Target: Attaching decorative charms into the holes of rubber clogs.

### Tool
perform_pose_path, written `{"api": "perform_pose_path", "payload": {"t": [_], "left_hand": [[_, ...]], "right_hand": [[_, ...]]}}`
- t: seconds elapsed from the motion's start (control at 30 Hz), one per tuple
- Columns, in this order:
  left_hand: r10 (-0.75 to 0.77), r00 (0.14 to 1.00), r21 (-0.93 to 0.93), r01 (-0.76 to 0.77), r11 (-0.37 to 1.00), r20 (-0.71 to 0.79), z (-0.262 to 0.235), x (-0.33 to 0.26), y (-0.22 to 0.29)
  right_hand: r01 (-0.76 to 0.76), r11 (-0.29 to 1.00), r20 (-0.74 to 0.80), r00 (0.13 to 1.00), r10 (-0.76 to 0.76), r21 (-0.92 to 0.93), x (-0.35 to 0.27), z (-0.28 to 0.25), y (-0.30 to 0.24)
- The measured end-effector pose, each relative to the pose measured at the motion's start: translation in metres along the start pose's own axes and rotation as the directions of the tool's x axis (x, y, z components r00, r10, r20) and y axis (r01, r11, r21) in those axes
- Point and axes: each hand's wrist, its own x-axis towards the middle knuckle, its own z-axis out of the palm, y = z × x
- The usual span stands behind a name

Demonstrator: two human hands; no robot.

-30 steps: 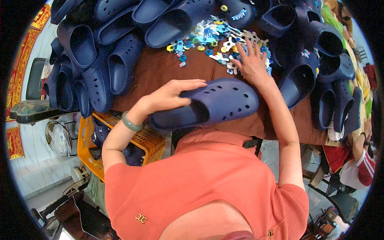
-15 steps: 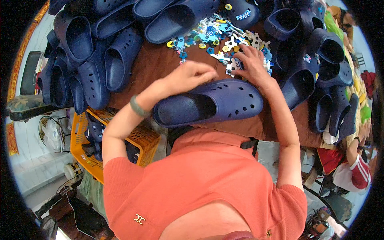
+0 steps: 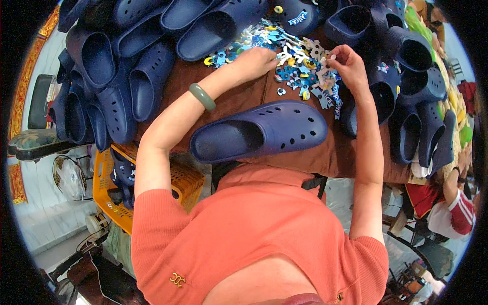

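Note:
A dark blue clog (image 3: 274, 129) with holes in its upper lies across the table edge before me, its toe to the right. Beyond it spreads a heap of small shoe charms (image 3: 300, 76) in blue, white and yellow. At the heap's left side is my left hand (image 3: 255, 63), its fingers curled together; whatever is in them is hidden. On the heap's right, my right hand (image 3: 351, 67) pinches a small whitish charm between thumb and fingertips. Neither hand touches the clog.
Blue clogs are piled at the left (image 3: 112, 91) and right (image 3: 412, 86) of the brown-covered table (image 3: 178, 101). An orange crate (image 3: 114, 203) holding decorated clogs stands below, at left. A person in a red and white sleeve (image 3: 462, 213) is at the far right.
My left hand has moved forward from above the clog to the charm heap. My right hand has drawn up and right from the heap, its fingers now pinched together.

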Motion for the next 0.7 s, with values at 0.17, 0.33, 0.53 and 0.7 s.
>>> {"api": "perform_pose_path", "payload": {"t": [0.17, 0.33, 0.53, 0.7], "left_hand": [[0.147, 0.967, -0.174, -0.184, 0.967, -0.208, -0.013, 0.051, 0.034], [0.155, 0.984, -0.139, -0.166, 0.976, -0.089, -0.044, 0.013, 0.08], [0.233, 0.771, -0.242, -0.106, 0.965, 0.592, -0.104, -0.103, 0.086], [-0.174, 0.673, -0.201, 0.441, 0.875, 0.719, -0.102, -0.116, 0.084]], "right_hand": [[0.231, 0.679, -0.155, 0.876, -0.456, -0.697, 0.0, 0.011, -0.006], [0.221, 0.783, -0.001, 0.962, -0.273, -0.582, -0.014, 0.021, -0.016], [0.231, 0.791, 0.028, 0.965, -0.262, -0.566, -0.016, 0.02, 0.003], [0.413, 0.585, 0.227, 0.903, -0.366, -0.698, -0.009, 0.044, 0.016]]}}
